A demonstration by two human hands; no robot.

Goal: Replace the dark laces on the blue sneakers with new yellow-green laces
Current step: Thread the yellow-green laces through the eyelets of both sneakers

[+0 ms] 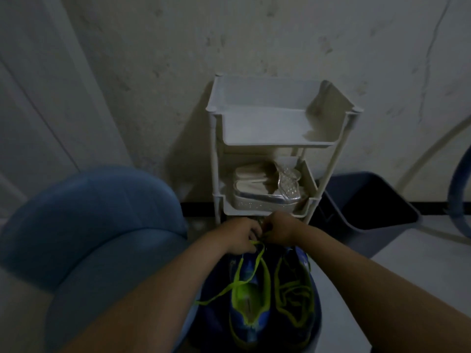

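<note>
Two blue sneakers stand side by side on the floor below me, the left sneaker (248,309) and the right sneaker (297,299), both with yellow-green trim. A yellow-green lace (238,282) runs from the left sneaker up to my hands and trails off to the left. My left hand (240,236) pinches the lace above the toe end of the shoes. My right hand (280,229) meets it fingertip to fingertip, its fingers curled at the same spot. The dim light hides what my right fingers hold. No dark lace is visible.
A white tiered rack (280,128) stands against the wall right behind my hands, with pale shoes (267,187) on its lower shelf. A blue cushioned seat (89,225) fills the left. A dark bin (369,205) sits at the right.
</note>
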